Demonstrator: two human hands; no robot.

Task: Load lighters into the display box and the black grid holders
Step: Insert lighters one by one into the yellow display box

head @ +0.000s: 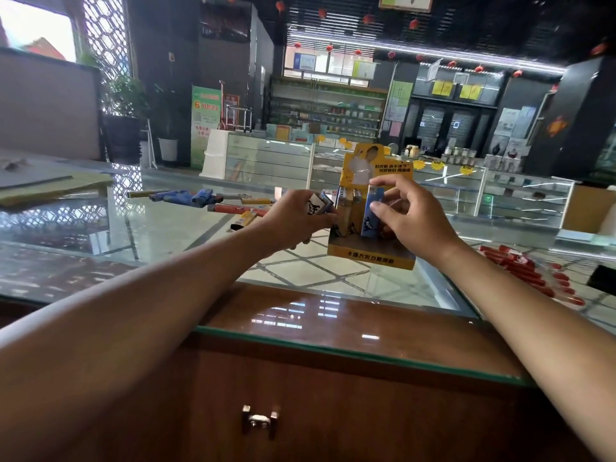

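Setup: big glass counter [166,235], yellow display box [373,258] standing upright on it, roughly mid-frame, w/ a few lighters already standing in the back rows.

Step in hand imo = seating one blue lighter [370,215] in the front row. To do it well: keep it vertical, line the base up w/ the slot before pushing, then press straight down. The box looks like light card, so it prob tips or slides if you shove at an angle. I'd brace the side w/ the other hand.

Poses: both forearms stretched out over the counter edge. Right hand [413,221] is at the box front, thumb + index pinching the blue lighter near its top, other fingers fanned loosely. Left hand [293,221] is just beside the box's left side, curled round a few spare lighters [318,205], ready to feed the next one.

More stock: loose lighters [213,201] scattered further back on the left, red lighters [520,268] bunched on the right. Can't make out the black grid holders for sure.
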